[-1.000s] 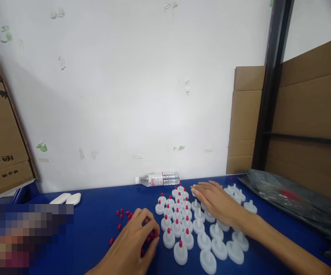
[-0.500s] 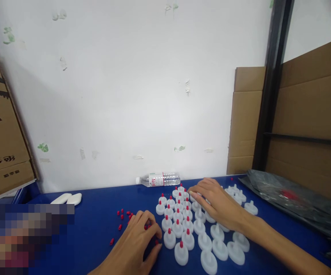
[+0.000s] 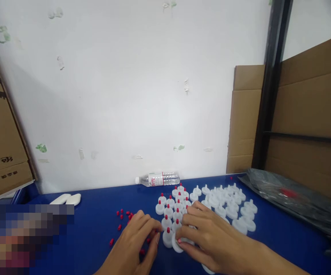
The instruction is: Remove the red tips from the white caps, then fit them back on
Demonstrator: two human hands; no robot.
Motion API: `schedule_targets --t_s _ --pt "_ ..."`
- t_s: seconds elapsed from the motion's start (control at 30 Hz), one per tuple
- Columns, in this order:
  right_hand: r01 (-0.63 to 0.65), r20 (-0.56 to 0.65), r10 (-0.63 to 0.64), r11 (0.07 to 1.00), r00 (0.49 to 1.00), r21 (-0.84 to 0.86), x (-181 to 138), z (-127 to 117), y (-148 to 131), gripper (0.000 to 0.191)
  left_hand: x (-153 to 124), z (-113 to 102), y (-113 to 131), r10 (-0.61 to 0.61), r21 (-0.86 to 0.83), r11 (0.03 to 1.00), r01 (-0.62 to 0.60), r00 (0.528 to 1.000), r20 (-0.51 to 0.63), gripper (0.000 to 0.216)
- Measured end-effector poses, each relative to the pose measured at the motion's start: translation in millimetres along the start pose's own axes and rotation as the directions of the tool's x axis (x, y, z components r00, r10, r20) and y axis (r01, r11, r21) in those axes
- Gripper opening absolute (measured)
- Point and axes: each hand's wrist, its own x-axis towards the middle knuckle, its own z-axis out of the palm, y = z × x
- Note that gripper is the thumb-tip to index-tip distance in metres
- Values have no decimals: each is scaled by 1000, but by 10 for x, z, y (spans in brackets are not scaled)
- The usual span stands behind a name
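Many white plastic caps (image 3: 231,208) stand in rows on the blue table (image 3: 96,225); those on the left carry red tips (image 3: 168,211). Loose red tips (image 3: 121,214) lie scattered to the left. My left hand (image 3: 135,244) rests on the table over some red tips, fingers curled and pinched beside a capped piece. My right hand (image 3: 211,240) covers the near rows, fingers bent around a white cap (image 3: 177,244) at the front. What the left fingers pinch is hidden.
A clear water bottle (image 3: 158,178) lies on its side at the wall. Two white oval pieces (image 3: 66,199) lie at the left. Black plastic sheeting (image 3: 291,198) covers the table's right side. Cardboard boxes (image 3: 2,130) stand at left and right.
My right hand has pulled back from the far rows to the near ones and closed on a front white cap. My left hand has shifted slightly and stays over the red tips.
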Motion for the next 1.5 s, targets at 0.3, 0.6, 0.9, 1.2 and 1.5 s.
schedule_targets --t_s 0.3,0.6,0.9,1.2,1.5 --pt "83 -183 -85 996 979 -18 54 17 -209 10 -26 -91 80 186 73 980 -186 983 12 14" --pt "120 -239 -124 992 963 -33 54 97 -235 23 -102 68 3 252 207 945 -254 967 39 14" --pt "101 -315 -103 995 944 -24 62 139 -250 35 -129 117 -37 232 235 936 -263 961 151 27" --pt "148 -317 -146 989 937 -16 64 149 -233 36 -33 259 -52 432 267 865 -425 901 34 41" --pt "188 -305 -235 966 923 -176 69 10 -253 19 -46 179 0 241 43 970 -240 971 -8 53"
